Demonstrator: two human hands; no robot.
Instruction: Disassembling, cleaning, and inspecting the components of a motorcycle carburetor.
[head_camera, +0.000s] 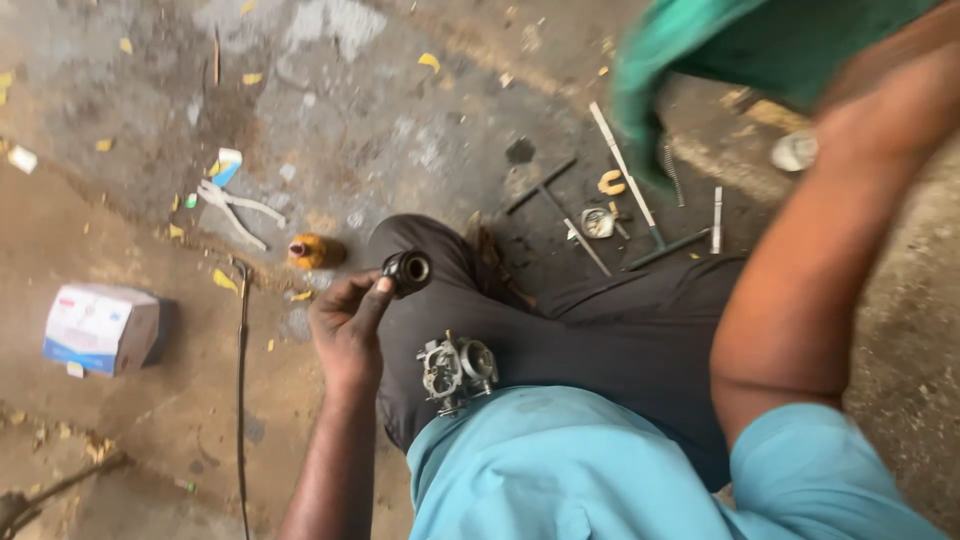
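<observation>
fingers of the left hand (348, 325) are curled tight around a short black tube with an open round end (407, 271), held just above the knee in dark trousers (600, 330). a grey metal engine part with round holes (457, 371) sits on the lap, near that hand. the right hand is up in a blurry green cloth (720, 45), so its fingers are hidden and i cannot tell their grip.

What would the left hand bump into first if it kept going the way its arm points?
Probably the small orange bottle on the concrete floor. The left hand, holding a short black tube, points up the picture, slightly left; beyond it lie white pliers. Depth is unclear, so it might pass above.
</observation>
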